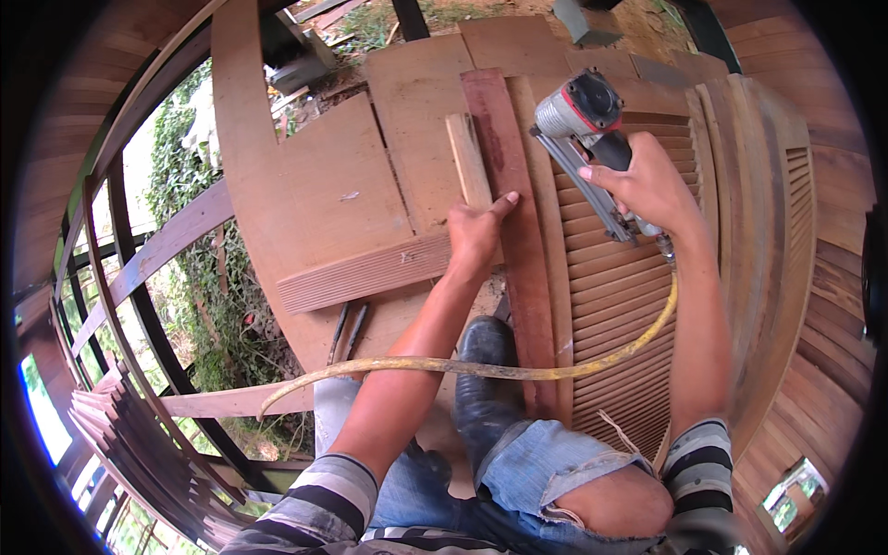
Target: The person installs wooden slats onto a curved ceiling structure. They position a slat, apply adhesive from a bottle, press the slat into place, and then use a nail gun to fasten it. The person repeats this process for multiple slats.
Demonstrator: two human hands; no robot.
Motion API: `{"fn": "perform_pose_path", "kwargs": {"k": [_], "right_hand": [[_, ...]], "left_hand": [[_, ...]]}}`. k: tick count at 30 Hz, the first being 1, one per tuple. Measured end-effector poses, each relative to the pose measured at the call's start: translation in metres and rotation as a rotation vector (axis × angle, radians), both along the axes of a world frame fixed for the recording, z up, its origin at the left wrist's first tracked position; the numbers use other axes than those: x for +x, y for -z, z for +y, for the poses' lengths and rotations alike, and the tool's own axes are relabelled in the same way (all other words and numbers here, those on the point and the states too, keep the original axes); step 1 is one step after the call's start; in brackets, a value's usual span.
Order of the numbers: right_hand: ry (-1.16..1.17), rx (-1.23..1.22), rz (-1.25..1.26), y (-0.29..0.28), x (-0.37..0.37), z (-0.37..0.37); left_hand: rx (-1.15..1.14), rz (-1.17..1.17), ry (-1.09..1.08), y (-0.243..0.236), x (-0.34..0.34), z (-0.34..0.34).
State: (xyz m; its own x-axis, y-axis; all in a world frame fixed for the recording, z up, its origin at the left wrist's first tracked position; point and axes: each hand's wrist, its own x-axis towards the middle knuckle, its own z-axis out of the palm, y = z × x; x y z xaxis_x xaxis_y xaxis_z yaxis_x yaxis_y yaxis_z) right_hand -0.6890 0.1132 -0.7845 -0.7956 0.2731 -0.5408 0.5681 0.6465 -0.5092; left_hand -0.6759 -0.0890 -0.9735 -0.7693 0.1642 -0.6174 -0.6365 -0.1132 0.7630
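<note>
My right hand (655,185) is wrapped round the handle of a grey and black air nail gun (566,109), held over a louvred wooden panel (615,305). A yellow air hose (527,373) runs from its handle, sagging across my left forearm. My left hand (477,231) is closed on the near end of a short pale wood strip (469,159). Its thumb presses on a long reddish-brown board (507,157), which lies along the left edge of the louvred panel. Where the gun's tip stands relative to the slats is hard to judge.
Brown plywood sheets (333,176) cover the work surface on the left and far side. A grooved board (361,273) lies left of my left forearm. More louvred panels (754,231) lean at the right. My black boot (488,356) is beside the reddish-brown board. Thin slats (139,453) are stacked at lower left.
</note>
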Motion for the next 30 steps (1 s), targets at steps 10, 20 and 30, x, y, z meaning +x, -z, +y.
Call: {"fn": "perform_pose_path", "kwargs": {"k": [10,20,30], "right_hand": [[0.0,-0.052,0.062,0.004,0.005,0.007],[-0.021,-0.075,0.012,0.011,-0.005,0.008],[0.023,-0.111,0.045,0.015,-0.007,0.006]], "left_hand": [[-0.01,0.04,-0.027,0.007,0.003,0.002],[-0.007,-0.026,0.012,0.001,-0.001,-0.002],[-0.033,-0.042,0.009,-0.005,0.0,0.001]]}}
